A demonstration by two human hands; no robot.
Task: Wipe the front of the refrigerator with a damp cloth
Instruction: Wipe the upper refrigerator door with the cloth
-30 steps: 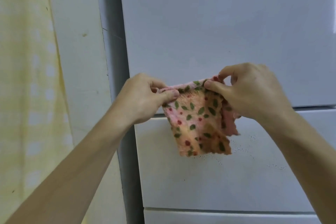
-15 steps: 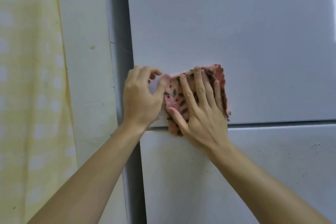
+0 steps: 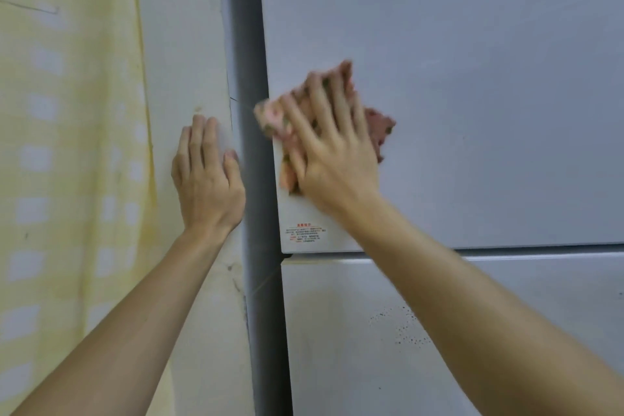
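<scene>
The white refrigerator point(image 3: 472, 94) fills the right of the head view, its upper door above a lower drawer front. A pink cloth point(image 3: 380, 127) with green leaves and red dots lies flat against the upper door near its left edge. My right hand point(image 3: 332, 152) presses the cloth to the door with straight, spread fingers; the hand and cloth are motion-blurred. My left hand point(image 3: 206, 176) rests flat on the white wall just left of the refrigerator's grey side, fingers straight and holding nothing.
A small red-printed label point(image 3: 305, 233) sits at the upper door's bottom left corner. Dark specks point(image 3: 405, 328) dot the lower drawer front. A yellow checked curtain point(image 3: 60, 145) hangs at the far left beside the white wall point(image 3: 189, 44).
Both hands held the cloth up, then my right hand laid it flat on the door and slid it upward. My left hand let go and moved left onto the wall.
</scene>
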